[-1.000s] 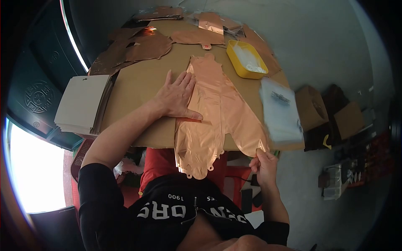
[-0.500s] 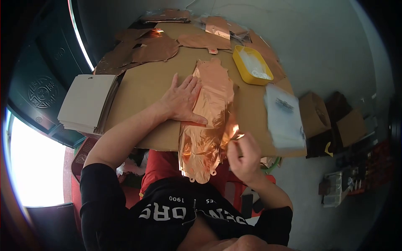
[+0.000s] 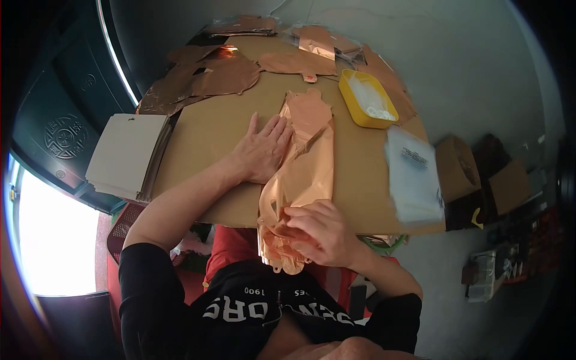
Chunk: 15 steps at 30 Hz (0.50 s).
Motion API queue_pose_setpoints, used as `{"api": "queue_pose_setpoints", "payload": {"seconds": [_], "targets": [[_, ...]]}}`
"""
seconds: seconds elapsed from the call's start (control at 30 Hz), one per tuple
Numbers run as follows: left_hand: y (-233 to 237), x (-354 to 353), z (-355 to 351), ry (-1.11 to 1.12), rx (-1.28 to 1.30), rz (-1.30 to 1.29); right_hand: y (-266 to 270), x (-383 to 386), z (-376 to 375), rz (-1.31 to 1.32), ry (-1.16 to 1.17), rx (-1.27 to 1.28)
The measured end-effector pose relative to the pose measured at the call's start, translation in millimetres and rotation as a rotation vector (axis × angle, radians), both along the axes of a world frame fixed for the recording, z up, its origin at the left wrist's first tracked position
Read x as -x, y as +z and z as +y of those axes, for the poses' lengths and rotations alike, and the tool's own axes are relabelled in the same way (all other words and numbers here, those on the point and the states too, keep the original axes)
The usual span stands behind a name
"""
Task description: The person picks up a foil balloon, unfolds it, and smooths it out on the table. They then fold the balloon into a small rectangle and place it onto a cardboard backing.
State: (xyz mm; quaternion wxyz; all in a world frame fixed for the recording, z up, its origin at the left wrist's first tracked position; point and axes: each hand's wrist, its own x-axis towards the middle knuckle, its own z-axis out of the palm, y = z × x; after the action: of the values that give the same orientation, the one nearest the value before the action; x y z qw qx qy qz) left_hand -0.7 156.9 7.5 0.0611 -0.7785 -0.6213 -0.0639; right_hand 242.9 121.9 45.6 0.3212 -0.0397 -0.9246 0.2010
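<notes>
A long flat copper-coloured foil balloon (image 3: 306, 165) lies folded lengthwise on the cardboard, its near end hanging past the table edge over my lap. Its lower part is crumpled, with small tabs at the bottom. My left hand (image 3: 261, 150) rests flat on its left side, fingers stretched out and pointing away from me. Above the crumpled lower part is my right hand (image 3: 321, 231), fingers bent but apart from the thumb, tips touching or just over the foil. The foil directly under the right palm is hidden.
More copper foil balloons (image 3: 225, 75) lie along the far side of the cardboard-covered table (image 3: 204, 132). A yellow tray (image 3: 369, 123) holds white, thin material. Clear plastic bags (image 3: 414, 180) are stacked at the right, white cards (image 3: 126, 150) at the left. Cardboard boxes (image 3: 456, 162) stand beyond the right edge.
My right hand has moved left from the balloon's right edge, and the foil flap there now lies folded over to the left. My left hand stays flat; its thumb is tucked closer.
</notes>
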Motion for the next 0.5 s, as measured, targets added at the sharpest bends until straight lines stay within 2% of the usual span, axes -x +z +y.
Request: {"api": "queue_pose_setpoints", "payload": {"seconds": [0.07, 0.13, 0.2, 0.3, 0.4, 0.5], "targets": [[2.6, -0.7, -1.3, 0.006, 0.016, 0.003, 0.1, -12.3, 23.2, 0.053, 0.077, 0.042], [4.3, -1.4, -2.2, 0.011, 0.033, 0.0, -0.2, -23.9, 46.0, 0.092, -0.111, -0.018], [5.6, -2.4, -1.7, 0.016, 0.045, -0.006, -10.7, -32.5, 72.4, 0.011, -0.375, 0.109], [6.5, -3.0, -2.0, 0.017, 0.049, -0.016, -29.5, -40.5, 108.2, -0.362, -0.604, -0.042], [6.1, -2.7, -2.2, 0.015, 0.052, -0.01, -27.8, -32.9, 118.0, -0.573, -0.551, -0.056], [3.1, -0.6, -1.0, 0.003, 0.037, -0.001, -26.9, -17.4, 122.3, -0.628, -0.505, -0.088]]}}
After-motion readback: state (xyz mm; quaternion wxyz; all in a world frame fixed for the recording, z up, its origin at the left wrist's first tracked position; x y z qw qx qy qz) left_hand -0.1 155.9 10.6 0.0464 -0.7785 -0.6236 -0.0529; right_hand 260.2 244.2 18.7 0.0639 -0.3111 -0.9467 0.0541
